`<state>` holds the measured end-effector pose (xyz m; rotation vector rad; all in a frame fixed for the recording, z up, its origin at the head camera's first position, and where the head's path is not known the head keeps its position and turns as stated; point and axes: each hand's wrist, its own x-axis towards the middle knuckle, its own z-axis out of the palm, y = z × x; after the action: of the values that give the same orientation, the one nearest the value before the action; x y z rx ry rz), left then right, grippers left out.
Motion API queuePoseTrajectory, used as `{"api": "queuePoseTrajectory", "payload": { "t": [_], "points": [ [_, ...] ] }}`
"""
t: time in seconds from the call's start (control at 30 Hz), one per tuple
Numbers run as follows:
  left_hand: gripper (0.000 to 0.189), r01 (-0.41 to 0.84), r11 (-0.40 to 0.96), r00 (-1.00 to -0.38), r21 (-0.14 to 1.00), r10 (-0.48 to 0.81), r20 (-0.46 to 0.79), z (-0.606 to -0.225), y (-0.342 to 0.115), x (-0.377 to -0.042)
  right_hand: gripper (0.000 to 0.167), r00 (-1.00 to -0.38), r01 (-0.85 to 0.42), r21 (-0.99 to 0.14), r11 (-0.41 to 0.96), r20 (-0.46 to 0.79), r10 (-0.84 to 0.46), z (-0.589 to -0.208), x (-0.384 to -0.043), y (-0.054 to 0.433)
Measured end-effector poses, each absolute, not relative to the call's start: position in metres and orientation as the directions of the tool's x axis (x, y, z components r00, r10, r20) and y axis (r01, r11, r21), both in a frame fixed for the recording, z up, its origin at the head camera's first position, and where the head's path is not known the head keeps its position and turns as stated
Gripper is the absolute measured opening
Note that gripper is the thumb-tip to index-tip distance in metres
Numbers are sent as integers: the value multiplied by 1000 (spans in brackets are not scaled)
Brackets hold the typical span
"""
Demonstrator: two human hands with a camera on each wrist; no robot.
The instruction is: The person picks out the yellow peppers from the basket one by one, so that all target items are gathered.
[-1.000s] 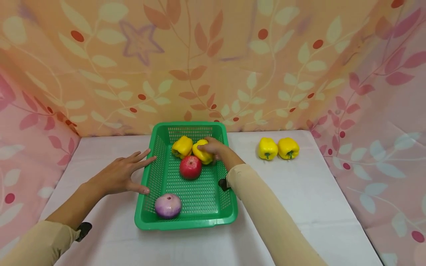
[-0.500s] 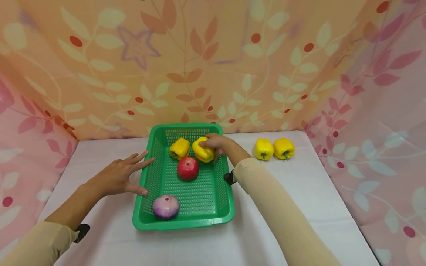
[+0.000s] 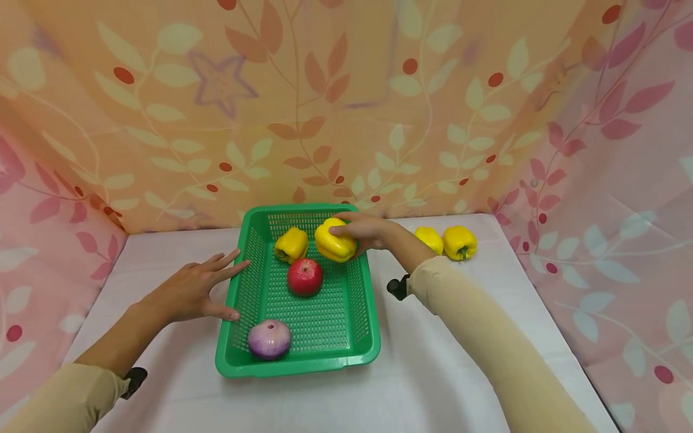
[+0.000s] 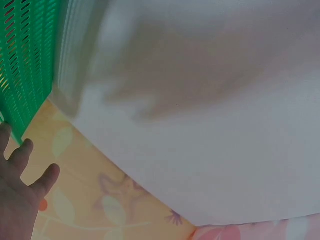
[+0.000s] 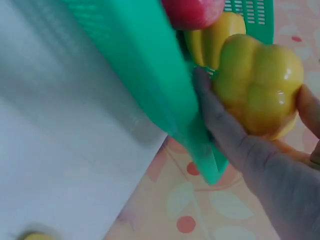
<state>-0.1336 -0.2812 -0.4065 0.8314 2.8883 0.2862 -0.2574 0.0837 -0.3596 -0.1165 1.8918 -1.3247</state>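
Floral cloth (image 3: 325,120) rises behind the basket in orange, with pale leaves and red dots, and closes in on both sides of it in pink. A white table (image 3: 514,337) spreads under and around the basket, its far edge meeting the orange cloth just behind it; soft shadows fall on the white to the basket's left and right. The basket (image 3: 303,367) itself is green, slotted and rectangular.

A beige right sleeve (image 3: 498,343) slants up past the basket's right side, its cuff and forearm partly covering one of two yellow peppers outside. A beige left sleeve (image 3: 62,400) comes in from the basket's near left.

The left hand (image 3: 197,291) is spread and holds nothing, its fingertips over the basket's left rim; whether they touch cannot be told. The right hand (image 3: 369,231) grasps the held pepper (image 3: 334,242), yellow, between thumb and fingers at the basket's far right corner, hiding part of the rim there. How high the held pepper sits above the basket's floor is hard to judge.

Inside the basket, an inner pepper (image 3: 292,244) lies left of the held one, a little apart, with a pomegranate (image 3: 305,278) just in front. An onion (image 3: 269,340) sits in the basket's near left corner. Well right of the basket stand the covered pepper (image 3: 428,237) and the outer pepper (image 3: 460,243), side by side.
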Motion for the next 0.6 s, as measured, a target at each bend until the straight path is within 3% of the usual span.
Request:
{"api": "queuePoseTrajectory", "payload": {
  "t": [0.4, 0.6],
  "points": [
    [106, 516, 829, -839, 217, 540, -68, -406, -281, -134, 58, -624, 51, -859, 510, -426, -655, -331, -227, 136],
    [107, 515, 830, -839, 216, 539, -72, -405, -280, -134, 56, -631, -20, -852, 523, -395, -668, -326, -218, 176]
  ]
}}
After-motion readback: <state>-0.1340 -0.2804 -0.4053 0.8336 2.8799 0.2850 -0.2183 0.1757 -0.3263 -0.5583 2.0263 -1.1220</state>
